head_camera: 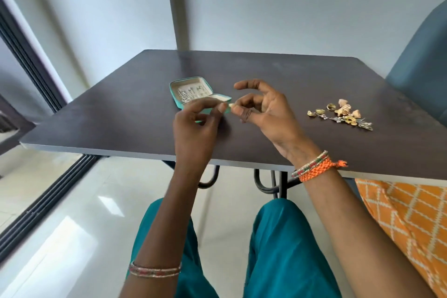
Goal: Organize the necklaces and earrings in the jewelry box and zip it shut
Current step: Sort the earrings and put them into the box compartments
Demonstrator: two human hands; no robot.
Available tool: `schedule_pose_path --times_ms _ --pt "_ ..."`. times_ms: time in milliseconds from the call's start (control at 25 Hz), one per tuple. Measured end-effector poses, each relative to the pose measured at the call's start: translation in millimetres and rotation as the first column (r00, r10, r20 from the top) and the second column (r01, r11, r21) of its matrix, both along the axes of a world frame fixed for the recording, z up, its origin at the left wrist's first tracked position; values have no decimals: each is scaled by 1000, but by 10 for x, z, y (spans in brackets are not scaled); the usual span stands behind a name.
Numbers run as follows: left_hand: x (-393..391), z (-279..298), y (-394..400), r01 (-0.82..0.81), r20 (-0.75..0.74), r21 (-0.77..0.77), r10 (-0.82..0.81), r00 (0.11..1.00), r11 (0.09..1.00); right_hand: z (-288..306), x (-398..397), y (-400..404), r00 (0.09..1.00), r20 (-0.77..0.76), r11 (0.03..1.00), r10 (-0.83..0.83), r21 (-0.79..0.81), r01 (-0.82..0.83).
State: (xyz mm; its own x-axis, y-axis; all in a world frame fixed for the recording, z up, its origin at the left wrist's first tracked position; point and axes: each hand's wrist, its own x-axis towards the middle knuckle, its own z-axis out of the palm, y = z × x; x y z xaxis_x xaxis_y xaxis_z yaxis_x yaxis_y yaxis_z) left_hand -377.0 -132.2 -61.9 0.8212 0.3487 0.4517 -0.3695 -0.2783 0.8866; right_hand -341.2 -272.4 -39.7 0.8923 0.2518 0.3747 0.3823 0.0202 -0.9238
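1. A seated person works at a dark bench [266, 75], both hands raised just above its near half, in the head view.

2. The left hand [197, 126] and the right hand [263, 109] meet over the bench; between their fingertips sits one small pale item [230, 105], too small to identify.

3. Left grip: thumb and forefinger pressed together on the item's left end, the other fingers curled under the palm.

4. Right grip: thumb and a curled finger pinching the item's right end, while the forefinger arches up and apart from the rest.

5. The teal jewelry box [191, 91] lies open on the bench just behind the left hand, its lid laid back flat toward the far edge; silver pieces [191, 93] lie in a row across the lid's cream lining. The near half of the box is mostly hidden by the left hand, and its contents cannot be seen.

6. A loose pile of gold and silver earrings [341, 115] lies on the bench to the right, well apart from the box and beyond the right hand.

7. The right wrist carries an orange braided band [319, 169] beside a beaded bangle; thin bangles [154, 271] ring the left forearm.

8. A blue chair back [425, 60] stands at the bench's right edge.
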Motion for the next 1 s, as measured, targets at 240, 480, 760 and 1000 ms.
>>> schedule_pose_path --times_ms 240,480,760,1000 --pt "520 -252 401 -105 -84 682 220 972 724 -87 538 -32 987 -145 994 -71 68 82" --pt "516 -372 434 83 -67 649 -52 996 756 -187 939 33 983 87 946 -163 -270 181" --pt "545 -316 541 439 -305 547 -320 897 713 -216 987 -60 960 249 851 -125 -471 233" --pt "529 -283 607 557 -362 503 -424 830 661 -250 994 -28 966 248 857 -79 -478 192"
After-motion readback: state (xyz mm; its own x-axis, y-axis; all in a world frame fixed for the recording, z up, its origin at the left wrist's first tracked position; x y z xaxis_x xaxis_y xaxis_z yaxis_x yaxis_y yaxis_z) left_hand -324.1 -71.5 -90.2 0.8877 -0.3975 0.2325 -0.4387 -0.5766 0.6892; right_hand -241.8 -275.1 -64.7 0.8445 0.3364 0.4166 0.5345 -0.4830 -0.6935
